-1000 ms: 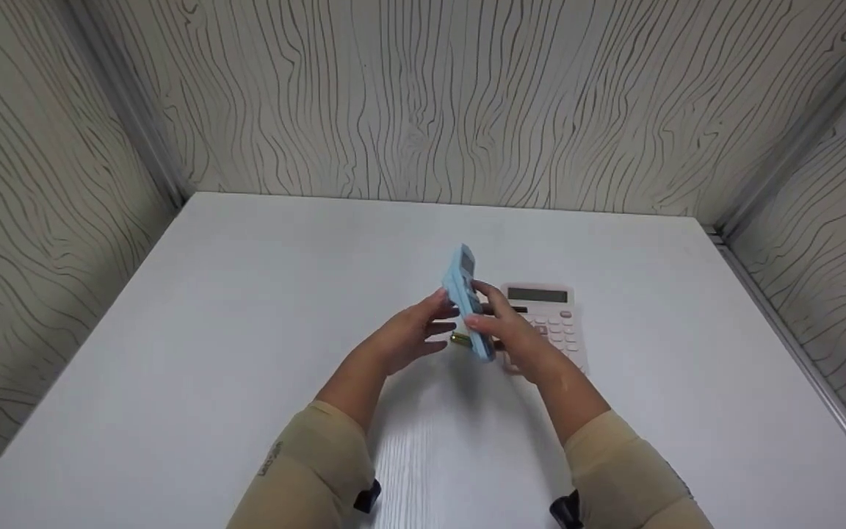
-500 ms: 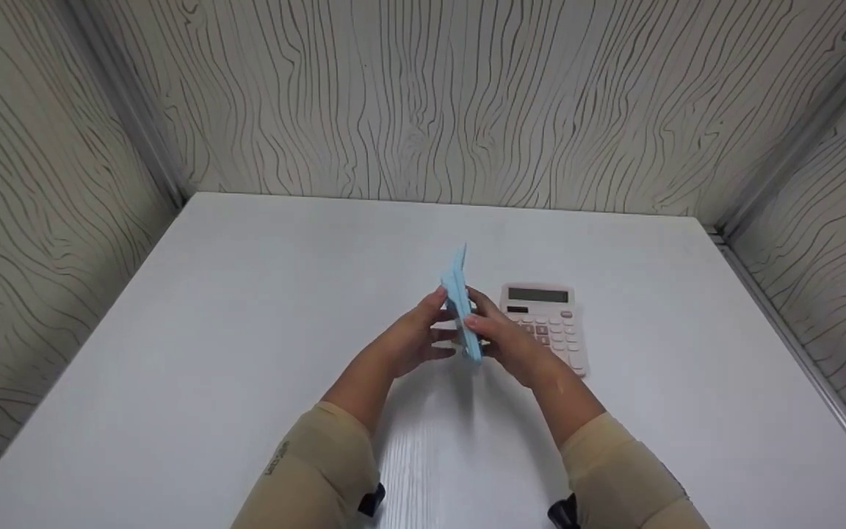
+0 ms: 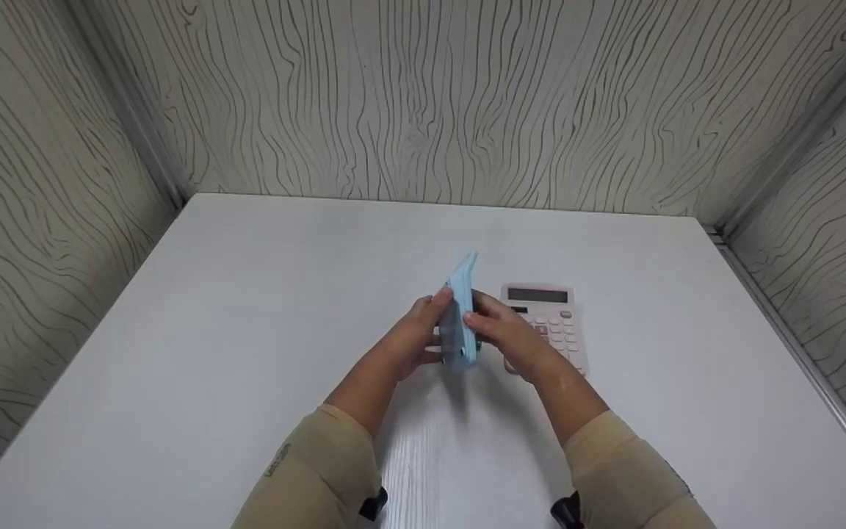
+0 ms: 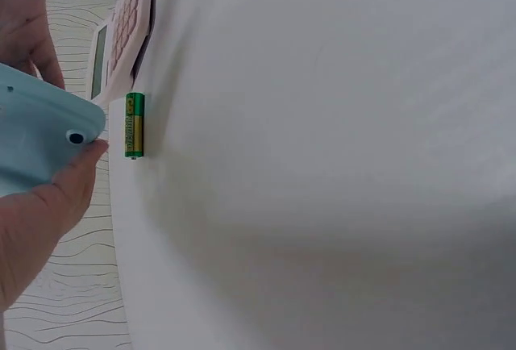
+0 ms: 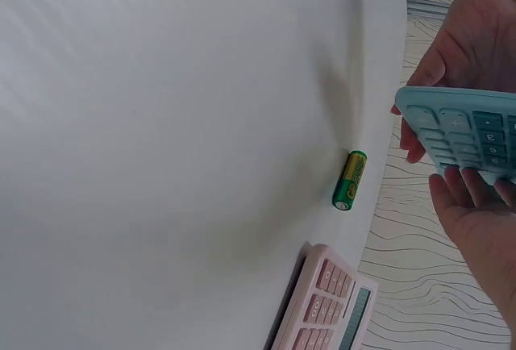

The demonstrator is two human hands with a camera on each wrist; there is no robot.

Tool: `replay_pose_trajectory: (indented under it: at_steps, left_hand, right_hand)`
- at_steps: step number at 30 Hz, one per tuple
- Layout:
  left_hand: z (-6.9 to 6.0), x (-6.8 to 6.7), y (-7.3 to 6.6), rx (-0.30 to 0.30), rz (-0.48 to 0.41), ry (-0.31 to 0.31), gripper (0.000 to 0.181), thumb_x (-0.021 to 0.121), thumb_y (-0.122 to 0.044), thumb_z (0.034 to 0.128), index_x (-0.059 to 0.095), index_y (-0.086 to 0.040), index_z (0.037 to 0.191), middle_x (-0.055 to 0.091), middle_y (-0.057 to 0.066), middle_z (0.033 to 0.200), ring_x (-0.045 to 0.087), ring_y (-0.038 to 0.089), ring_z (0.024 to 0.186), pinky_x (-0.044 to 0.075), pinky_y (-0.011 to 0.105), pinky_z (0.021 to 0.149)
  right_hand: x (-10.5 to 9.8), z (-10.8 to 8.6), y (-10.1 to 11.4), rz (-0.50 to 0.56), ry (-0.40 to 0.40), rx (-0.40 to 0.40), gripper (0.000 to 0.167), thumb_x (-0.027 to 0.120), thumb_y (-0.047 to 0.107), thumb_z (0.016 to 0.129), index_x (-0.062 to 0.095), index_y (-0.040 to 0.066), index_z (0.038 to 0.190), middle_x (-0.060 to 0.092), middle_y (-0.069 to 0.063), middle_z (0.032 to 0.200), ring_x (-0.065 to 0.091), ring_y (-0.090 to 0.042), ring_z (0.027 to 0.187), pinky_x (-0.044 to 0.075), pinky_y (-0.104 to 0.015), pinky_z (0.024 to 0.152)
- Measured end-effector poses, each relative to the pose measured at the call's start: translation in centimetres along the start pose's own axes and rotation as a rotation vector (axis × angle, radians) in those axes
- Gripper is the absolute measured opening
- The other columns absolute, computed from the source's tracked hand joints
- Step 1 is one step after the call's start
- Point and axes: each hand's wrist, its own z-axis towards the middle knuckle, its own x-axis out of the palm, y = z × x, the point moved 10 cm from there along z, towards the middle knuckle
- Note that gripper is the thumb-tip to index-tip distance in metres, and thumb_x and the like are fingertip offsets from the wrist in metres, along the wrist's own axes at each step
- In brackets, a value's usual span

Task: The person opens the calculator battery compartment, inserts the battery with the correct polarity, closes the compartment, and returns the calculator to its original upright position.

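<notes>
A: Where's the blue calculator [image 3: 454,330]?

B: Up above the table [image 3: 283,294], between the two hands and standing nearly on edge. Its keys face right, its back left.

A: What's the left hand [image 3: 412,338] doing?

B: Holding it. The thumb lies along the upper edge, and fingers show on the back side.

A: And the right hand [image 3: 507,334]?

B: Holding it too, thumb at the edge facing the person, fingertips against the key side. The right wrist view shows that best.

A: Can you see its back?

B: Partly, from the left wrist: plain blue, with a dark round spot near one corner.

A: Anything else about?

B: A pink calculator [image 3: 562,327] lies flat to the right, screen end away from the person, partly hidden behind the right hand. A green and gold battery [image 5: 350,181] lies near it, on its left, with a gap between.
</notes>
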Motion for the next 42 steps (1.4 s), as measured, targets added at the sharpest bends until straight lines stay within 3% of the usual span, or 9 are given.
replay_pose_trajectory:
  at_steps: [7,11,15,19,28,35,42]
  left_hand:
    - [-0.1,-1.5,0.1,-0.057,0.081,-0.124,0.108,0.048,-0.081,0.0646,0.017,-0.017,0.145,0.030,0.017,0.144,0.041,0.038,0.124,0.044,0.045,0.091]
    - [-0.2,-2.2,-0.3,-0.047,0.097,-0.168,0.090,0.042,-0.074,0.0770,0.023,-0.017,0.143,0.033,0.017,0.143,0.045,0.037,0.121,0.046,0.044,0.088]
    - [-0.2,-3.2,-0.9,-0.030,0.111,-0.211,0.062,0.039,-0.057,0.0908,0.031,-0.018,0.139,0.040,0.015,0.138,0.050,0.035,0.116,0.050,0.041,0.082]
    - [-0.4,-4.0,-1.4,-0.037,0.144,-0.230,0.052,0.043,-0.045,0.0939,0.037,-0.016,0.137,0.046,0.010,0.134,0.055,0.029,0.109,0.052,0.036,0.077]
    - [-1.1,-5.1,-2.0,-0.034,0.262,-0.227,0.046,0.056,-0.032,0.0906,0.049,-0.007,0.129,0.057,0.008,0.120,0.062,0.022,0.097,0.052,0.032,0.078]
    - [-1.7,-5.5,-1.5,-0.075,0.340,-0.204,0.046,0.062,-0.030,0.0872,0.052,-0.002,0.123,0.061,0.010,0.107,0.064,0.021,0.088,0.052,0.032,0.077]
    - [-2.3,-5.3,0.0,-0.126,0.391,-0.111,0.040,0.067,-0.029,0.0824,0.056,-0.001,0.109,0.065,0.009,0.094,0.066,0.020,0.080,0.053,0.033,0.071]
  right_hand:
    - [-1.5,-0.1,1.2,-0.010,-0.119,-0.052,0.052,0.052,0.032,0.092,0.038,0.013,0.138,0.045,-0.007,0.137,0.044,-0.025,0.124,0.031,-0.046,0.103]
    - [-2.9,-0.2,1.3,-0.023,-0.240,-0.012,0.041,0.050,0.025,0.094,0.044,0.012,0.132,0.047,-0.007,0.135,0.044,-0.023,0.124,0.034,-0.043,0.101]
    - [-4.3,-0.3,1.0,-0.033,-0.336,0.041,0.035,0.049,0.018,0.094,0.048,0.011,0.129,0.051,-0.008,0.131,0.047,-0.023,0.121,0.036,-0.042,0.100]
    - [-5.2,-0.4,0.5,-0.067,-0.377,0.087,0.035,0.050,0.015,0.093,0.047,0.011,0.128,0.056,-0.010,0.124,0.052,-0.023,0.114,0.040,-0.040,0.097]
    - [-5.8,-0.7,-1.5,-0.199,-0.347,0.197,0.039,0.060,0.024,0.088,0.052,0.008,0.123,0.060,-0.010,0.105,0.056,-0.021,0.095,0.046,-0.039,0.087]
    - [-5.3,-0.9,-3.2,-0.237,-0.296,0.262,0.039,0.061,0.028,0.087,0.054,0.005,0.117,0.061,-0.010,0.108,0.059,-0.021,0.089,0.051,-0.038,0.079]
    - [-4.5,-1.4,-4.6,-0.273,-0.239,0.308,0.030,0.063,0.023,0.085,0.057,0.005,0.108,0.060,-0.010,0.101,0.061,-0.020,0.082,0.052,-0.036,0.074]
